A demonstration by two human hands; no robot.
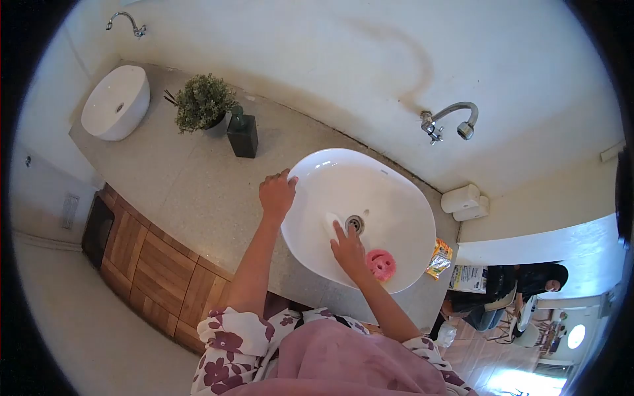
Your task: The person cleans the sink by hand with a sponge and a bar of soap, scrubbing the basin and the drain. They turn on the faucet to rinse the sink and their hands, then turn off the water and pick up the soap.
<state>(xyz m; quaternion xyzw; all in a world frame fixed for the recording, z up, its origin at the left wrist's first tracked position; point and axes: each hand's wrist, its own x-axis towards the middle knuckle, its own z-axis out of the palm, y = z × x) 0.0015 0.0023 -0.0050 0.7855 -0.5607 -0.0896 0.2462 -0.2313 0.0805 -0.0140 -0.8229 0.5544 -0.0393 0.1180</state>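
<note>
A white oval wash basin (317, 254) sits on the grey counter in front of me. My left hand (277, 197) grips the basin's left rim, its thumb over the inner edge and its fingers along the outside. Inside the bowl, my right hand (349, 251) reaches down with index and middle fingers stretched apart, the fingertips beside the metal drain (354, 225). A pale white patch shows by those fingertips. Lying in the bowl, right of my right wrist, is a round pink sponge (380, 264) with face-like holes.
A chrome tap (456, 119) juts from the wall above the basin. On the counter (191, 204) stand a dark soap dispenser (243, 135), a potted plant (203, 105) and a second basin (117, 102). An orange-yellow packet (438, 257) lies right of the basin. A person (508, 284) sits beyond.
</note>
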